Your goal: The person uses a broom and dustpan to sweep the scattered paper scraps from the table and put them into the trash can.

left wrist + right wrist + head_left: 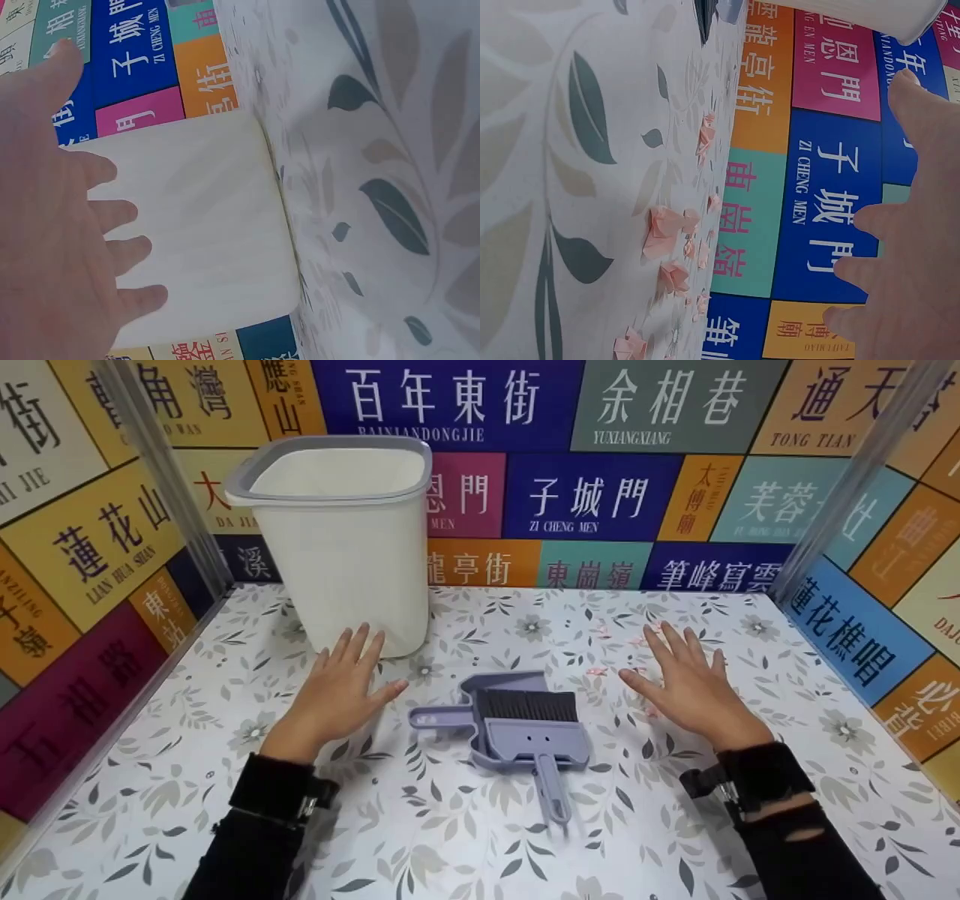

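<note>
Head view, left hand (339, 690), right hand (690, 688), both spread, brush (538, 739) on dustpan (504, 682) between.

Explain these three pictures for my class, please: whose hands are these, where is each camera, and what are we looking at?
There is no machine here: you see a person's left hand and right hand, both bare. The large picture comes from a camera worn on the head, looking forward and down. Each smaller picture comes from a camera on one wrist, so the scene appears turned sideways.

On the leaf-patterned surface stands a white bin with a grey rim. A dustpan lies nearer, with a brush across it. Small pink pieces, perhaps folded paper, are scattered near the right hand. Both hands are spread, and neither holds anything.
</note>
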Motion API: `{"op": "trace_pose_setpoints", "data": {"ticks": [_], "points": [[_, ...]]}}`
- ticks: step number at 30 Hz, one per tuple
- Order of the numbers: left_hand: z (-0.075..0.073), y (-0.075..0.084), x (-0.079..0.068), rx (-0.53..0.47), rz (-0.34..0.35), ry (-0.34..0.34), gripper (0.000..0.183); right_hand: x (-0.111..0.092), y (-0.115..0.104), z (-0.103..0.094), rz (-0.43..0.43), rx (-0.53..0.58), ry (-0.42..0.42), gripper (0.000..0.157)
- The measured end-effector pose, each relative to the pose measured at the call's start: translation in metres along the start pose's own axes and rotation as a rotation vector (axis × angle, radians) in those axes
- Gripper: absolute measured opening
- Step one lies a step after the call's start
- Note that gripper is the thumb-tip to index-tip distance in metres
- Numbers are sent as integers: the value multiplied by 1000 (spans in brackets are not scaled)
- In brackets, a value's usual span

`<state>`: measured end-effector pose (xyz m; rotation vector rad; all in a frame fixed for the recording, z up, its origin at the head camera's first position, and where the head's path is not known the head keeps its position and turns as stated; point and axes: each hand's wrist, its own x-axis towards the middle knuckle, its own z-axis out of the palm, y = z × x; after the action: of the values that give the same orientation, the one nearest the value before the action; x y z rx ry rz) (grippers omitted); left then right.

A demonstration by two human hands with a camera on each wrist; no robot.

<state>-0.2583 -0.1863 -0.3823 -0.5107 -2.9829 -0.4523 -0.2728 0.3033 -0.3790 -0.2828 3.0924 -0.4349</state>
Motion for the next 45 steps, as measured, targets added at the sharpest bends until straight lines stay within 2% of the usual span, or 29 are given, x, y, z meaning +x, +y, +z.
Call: {"op": "trace_pose_setpoints", "data": {"ticks": [6,11,15,17,22,24,26,30,34,38,42,45], "points": [[-3,20,-2,-86,88,28,82,1,-1,1,1,3,-1,101],[-3,45,-5,-82,177,2,88,2,0,2,-5,10,-3,101],[2,60,-2,-45,224,-68,96,2,0,2,-7,12,1,99],[3,65,1,-29,221,-117,102,2,0,2,-8,10,3,99],[7,75,9,12,169,-266,112,1,1,2,-17,6,-8,99],[11,78,11,49,152,-290,111,1,0,2,-22,1,-11,99],[18,80,13,95,145,-273,104,1,-2,2,-25,-3,-10,99],[33,84,14,166,158,-185,82,1,-4,2,-30,-2,-9,98],[44,86,15,182,181,-145,57,0,-4,1,-26,6,-12,99],[54,85,16,180,228,-89,40,-1,-4,-1,-22,8,-9,99],[59,85,19,170,245,-60,36,-1,-4,-1,-20,6,-12,99],[60,85,20,141,231,-78,38,-1,-5,-2,-22,4,-13,99]]}}
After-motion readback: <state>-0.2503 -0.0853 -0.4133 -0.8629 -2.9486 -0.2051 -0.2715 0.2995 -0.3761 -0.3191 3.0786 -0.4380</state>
